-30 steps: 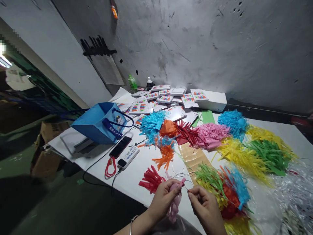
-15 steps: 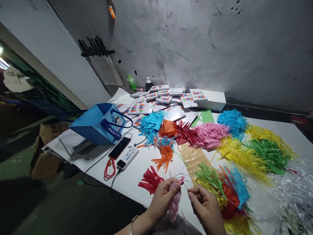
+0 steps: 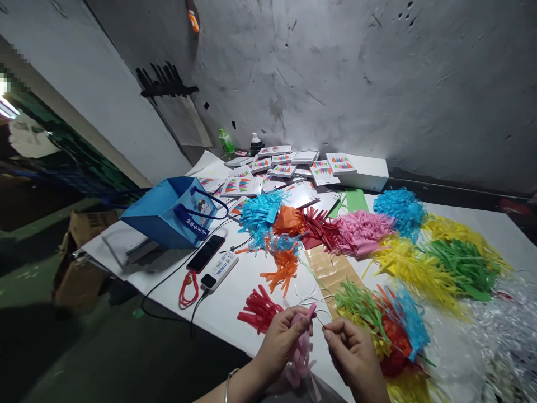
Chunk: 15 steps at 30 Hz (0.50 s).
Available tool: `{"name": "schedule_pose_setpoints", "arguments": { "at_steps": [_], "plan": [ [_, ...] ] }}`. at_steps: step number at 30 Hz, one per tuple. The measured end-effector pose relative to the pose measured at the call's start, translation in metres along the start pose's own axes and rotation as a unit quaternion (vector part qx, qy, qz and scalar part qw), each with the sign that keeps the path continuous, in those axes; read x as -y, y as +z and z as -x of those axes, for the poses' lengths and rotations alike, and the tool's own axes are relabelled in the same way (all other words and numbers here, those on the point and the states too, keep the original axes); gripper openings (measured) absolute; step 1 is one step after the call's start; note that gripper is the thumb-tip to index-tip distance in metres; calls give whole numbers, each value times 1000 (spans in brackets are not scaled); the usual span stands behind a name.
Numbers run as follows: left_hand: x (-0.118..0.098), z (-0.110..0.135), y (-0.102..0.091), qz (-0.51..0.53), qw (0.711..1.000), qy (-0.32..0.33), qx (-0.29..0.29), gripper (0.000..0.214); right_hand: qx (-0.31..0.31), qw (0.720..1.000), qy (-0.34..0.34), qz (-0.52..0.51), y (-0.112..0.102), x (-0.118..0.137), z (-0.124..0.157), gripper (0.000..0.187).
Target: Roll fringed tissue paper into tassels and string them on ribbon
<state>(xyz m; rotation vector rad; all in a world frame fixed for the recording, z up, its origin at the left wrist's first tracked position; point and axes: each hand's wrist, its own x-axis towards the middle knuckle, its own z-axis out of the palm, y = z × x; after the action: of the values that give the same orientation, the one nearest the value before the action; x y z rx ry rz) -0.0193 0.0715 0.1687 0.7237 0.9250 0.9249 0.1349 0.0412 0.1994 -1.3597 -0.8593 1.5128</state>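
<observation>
My left hand (image 3: 282,338) is closed round a pink paper tassel (image 3: 301,354) at the table's near edge; its fringe hangs below my fingers. My right hand (image 3: 351,354) pinches a thin pale string (image 3: 319,316) that runs to the tassel's top. A red tassel (image 3: 258,309) lies just left of my hands. A heap of green, red and blue tassels (image 3: 384,319) lies to the right of them.
Piles of coloured tassels (image 3: 403,246) cover the white table (image 3: 235,299). A blue paper bag (image 3: 170,211), a phone (image 3: 206,252), a power bank (image 3: 220,270) and a red cable (image 3: 188,287) lie at the left. Printed cards (image 3: 285,168) and a white box (image 3: 369,172) sit by the wall.
The pink tassel has sunk a little in my left hand, and its fringe hangs lower. Both hands stay close together in the same spot.
</observation>
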Motion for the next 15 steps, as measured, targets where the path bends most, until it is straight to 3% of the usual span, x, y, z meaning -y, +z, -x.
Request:
{"name": "schedule_pose_setpoints", "arguments": {
  "at_steps": [6, 15],
  "plan": [
    [-8, 2, -1, -132, 989, 57, -26, 37, -35, 980, -118, 154, -3, -5, 2, 36],
    [-12, 4, 3, -127, 990, 58, -26, 40, -43, 982, -112, 145, -3, -6, 4, 37]
  ]
}}
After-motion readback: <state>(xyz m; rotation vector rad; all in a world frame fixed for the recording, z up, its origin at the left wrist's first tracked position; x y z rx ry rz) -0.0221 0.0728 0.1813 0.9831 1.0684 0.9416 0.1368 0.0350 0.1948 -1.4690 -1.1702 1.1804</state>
